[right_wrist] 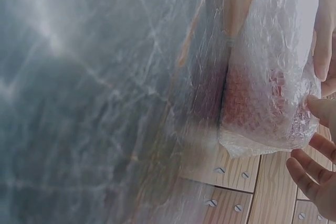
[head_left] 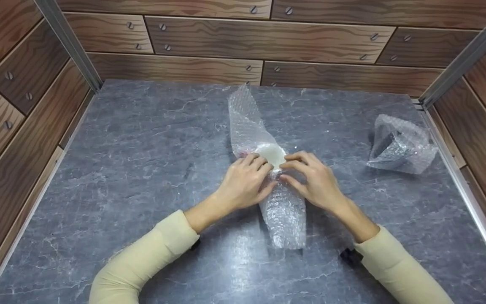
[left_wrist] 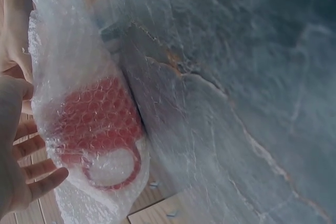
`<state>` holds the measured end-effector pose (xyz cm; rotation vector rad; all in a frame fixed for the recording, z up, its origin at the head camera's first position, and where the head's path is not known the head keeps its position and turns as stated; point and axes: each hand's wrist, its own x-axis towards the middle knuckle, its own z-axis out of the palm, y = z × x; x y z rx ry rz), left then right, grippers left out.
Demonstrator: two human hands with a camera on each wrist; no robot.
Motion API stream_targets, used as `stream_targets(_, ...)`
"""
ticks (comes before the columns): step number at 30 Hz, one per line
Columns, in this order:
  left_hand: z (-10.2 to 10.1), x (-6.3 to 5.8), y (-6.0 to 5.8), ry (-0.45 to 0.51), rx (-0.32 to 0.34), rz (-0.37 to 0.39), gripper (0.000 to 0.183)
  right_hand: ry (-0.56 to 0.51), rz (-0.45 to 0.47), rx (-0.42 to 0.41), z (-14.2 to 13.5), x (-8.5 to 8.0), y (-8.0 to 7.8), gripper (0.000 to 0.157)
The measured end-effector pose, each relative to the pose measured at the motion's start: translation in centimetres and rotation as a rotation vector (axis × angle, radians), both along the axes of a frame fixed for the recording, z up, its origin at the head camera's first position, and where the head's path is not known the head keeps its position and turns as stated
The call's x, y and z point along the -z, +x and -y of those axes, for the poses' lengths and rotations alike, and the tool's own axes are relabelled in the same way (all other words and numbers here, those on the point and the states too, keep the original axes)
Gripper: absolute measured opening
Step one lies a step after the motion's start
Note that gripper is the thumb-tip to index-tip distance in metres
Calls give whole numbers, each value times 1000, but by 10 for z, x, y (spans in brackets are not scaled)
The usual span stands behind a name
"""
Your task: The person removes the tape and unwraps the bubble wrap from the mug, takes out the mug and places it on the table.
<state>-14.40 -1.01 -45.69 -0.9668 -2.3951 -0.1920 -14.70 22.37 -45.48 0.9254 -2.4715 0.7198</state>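
Head view: left hand (head_left: 243,180), right hand (head_left: 317,181), fingers apart, flank mug (head_left: 273,154); I fear unpinned bubble wrap (head_left: 246,120) unrolling toward eleven o'clock.

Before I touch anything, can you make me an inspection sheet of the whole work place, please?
Surface: grey marbled tabletop, with a shiny light patch near the front.
Job's things: red mug with bubble wrap around its side; its pale inside shows from above.
Clutter: crumpled bubble-wrap bundle at the right side; cannot tell what, if anything, is inside.
Left hand: touching the wrap by the mug's rim.
Right hand: touching the wrap on the other side.
Cables: nothing seen.
Surroundings: plank-patterned walls and metal posts at the back corners.
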Motion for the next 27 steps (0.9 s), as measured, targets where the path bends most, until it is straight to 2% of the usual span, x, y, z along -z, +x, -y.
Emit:
stream_targets(15,-7,2,-2,16,-45,-28,32,4,26,7,1,0,0,27)
stream_targets(27,-8,-5,-3,-24,-46,-13,24,-4,18,14,1,1,0,25)
